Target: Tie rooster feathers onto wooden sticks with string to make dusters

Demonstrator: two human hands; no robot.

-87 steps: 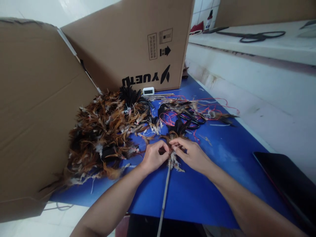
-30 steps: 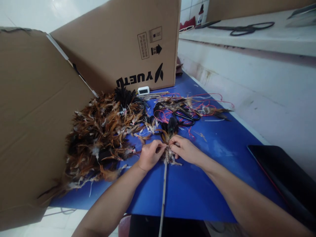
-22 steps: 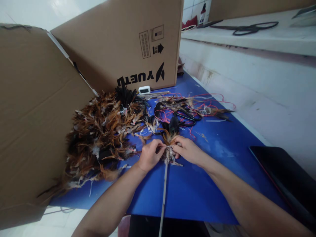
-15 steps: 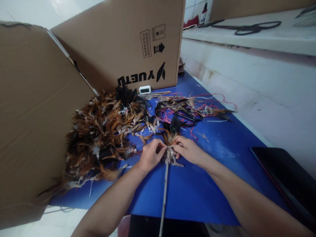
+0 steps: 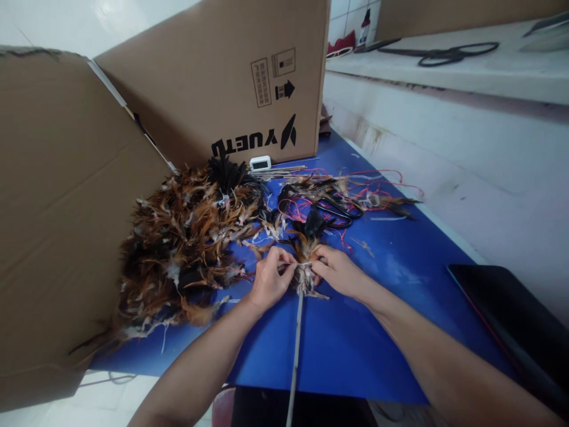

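Note:
A bunch of brown and black feathers (image 5: 306, 234) is gathered round the far end of a thin stick (image 5: 297, 350), whose near end points toward me. A pale string (image 5: 304, 264) crosses the feathers' base. My left hand (image 5: 273, 277) pinches the string on one side, thumb against forefinger. On the other side my right hand (image 5: 334, 270) is closed on the string too, its fingers beside the feathers. Below the string, whitish quill ends (image 5: 306, 283) stick out around the stick.
A big heap of feather tufts (image 5: 186, 243) lies left on the blue tabletop (image 5: 368, 350). Behind are cardboard (image 5: 213, 77), a small white digital display (image 5: 260, 163), black-handled scissors (image 5: 338, 213) and tangled pink string (image 5: 293, 209). A black flat device (image 5: 502, 314) lies right; large scissors (image 5: 453, 54) rest on the ledge.
The string between my hands now shows longer and straighter across the feathers, and my left hand has shifted very slightly left. The view has tilted a little.

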